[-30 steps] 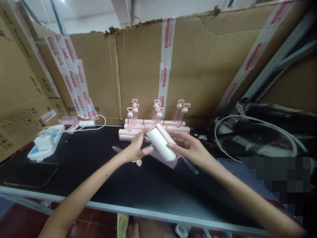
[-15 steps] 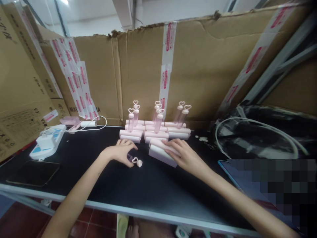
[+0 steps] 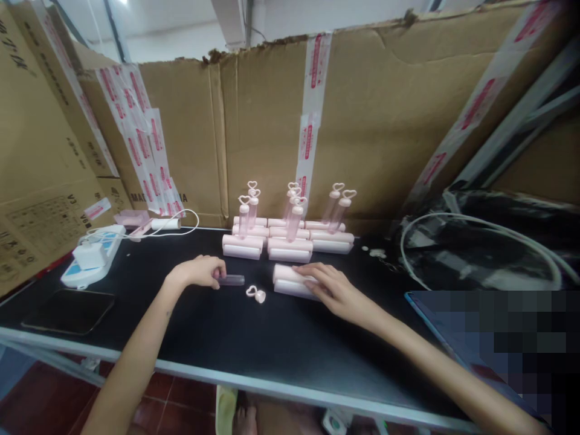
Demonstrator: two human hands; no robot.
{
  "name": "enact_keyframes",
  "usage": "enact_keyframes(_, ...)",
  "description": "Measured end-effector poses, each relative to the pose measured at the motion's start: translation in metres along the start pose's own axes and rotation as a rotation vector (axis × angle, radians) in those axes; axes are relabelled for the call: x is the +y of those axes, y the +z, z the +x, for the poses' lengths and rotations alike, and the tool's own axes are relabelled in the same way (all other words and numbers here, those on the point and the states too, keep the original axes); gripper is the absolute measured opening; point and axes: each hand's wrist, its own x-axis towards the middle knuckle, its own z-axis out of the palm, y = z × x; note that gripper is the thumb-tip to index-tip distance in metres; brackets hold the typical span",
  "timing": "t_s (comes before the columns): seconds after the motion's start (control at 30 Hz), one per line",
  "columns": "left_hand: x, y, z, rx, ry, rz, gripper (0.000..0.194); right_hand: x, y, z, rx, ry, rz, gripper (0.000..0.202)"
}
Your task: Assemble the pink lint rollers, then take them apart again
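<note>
My left hand pinches one end of a clear tube, which lies level just over or on the black tabletop. Nearby is a loose pale-pink cap with a heart-shaped loop, untouched. My right hand has its fingers over the right part of a pink-and-white lint roller on the table; the fingers hide its right end. Behind both hands stand several similar lint rollers in rows, many with upright clear pink handles topped by heart loops.
A phone and a white power strip with a charger and cable lie at the left. Cardboard walls the back. To the right are small white bits, a looped white cable and a blue-edged flat item.
My left hand has drawn back left, bringing the clear tube into view beside the loose cap. The lint roller under my right hand has gone from tilted to lying nearly level.
</note>
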Motion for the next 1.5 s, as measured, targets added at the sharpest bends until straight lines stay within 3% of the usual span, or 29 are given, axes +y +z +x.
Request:
enact_keyframes(0.1,0.010,-0.010,-0.006,0.143,0.133,-0.171,0.027,-0.011,-0.011,-0.001,-0.010,0.005,0.066,0.040)
enact_keyframes(0.2,0.041,-0.009,-0.003,0.295,0.305,-0.544,0.035,-0.024,-0.021,0.006,0.166,0.006,0.122,0.053)
enact_keyframes(0.27,0.069,0.000,0.006,0.308,0.361,-0.798,0.046,-0.034,-0.023,0.015,0.248,-0.001,0.274,0.060)
enact_keyframes(0.33,0.094,0.013,0.018,0.341,0.414,-0.944,0.059,-0.041,-0.022,0.025,0.261,0.014,0.509,0.053)
enact_keyframes(0.43,0.113,0.034,0.033,0.399,0.415,-0.889,0.072,-0.043,-0.022,0.037,0.344,0.108,0.799,0.032)
enact_keyframes(0.57,0.101,0.050,0.038,0.333,0.317,-0.562,0.090,-0.031,-0.027,0.037,0.478,0.193,1.028,0.026)
enact_keyframes(0.73,0.072,0.051,0.036,0.128,0.299,-0.253,0.100,-0.022,-0.019,0.031,0.318,0.153,0.951,0.026)
enact_keyframes(0.87,0.058,0.045,0.039,-0.029,0.291,-0.139,0.073,-0.025,-0.012,0.029,0.246,0.143,0.784,0.028)
enact_keyframes(1.0,0.052,0.041,0.043,-0.059,0.281,-0.117,0.042,-0.030,-0.014,0.025,0.237,0.132,0.550,0.025)
enact_keyframes(1.1,0.050,0.035,0.040,-0.040,0.277,-0.127,0.024,-0.035,-0.014,0.022,0.261,0.139,0.468,0.026)
enact_keyframes(1.2,0.049,0.021,0.032,-0.005,0.271,-0.177,0.020,-0.038,-0.013,0.023,0.305,0.157,0.440,0.029)
enact_keyframes(1.33,0.053,0.003,0.025,0.280,0.327,-0.465,0.019,-0.038,-0.012,0.026,0.331,0.193,0.433,0.030)
enact_keyframes(1.43,0.065,0.010,0.027,0.469,0.402,-0.734,0.013,-0.037,-0.014,0.026,0.304,0.190,0.400,0.026)
enact_keyframes(1.5,0.077,0.025,0.030,0.472,0.397,-0.730,0.014,-0.036,-0.015,0.025,0.259,0.167,0.391,0.022)
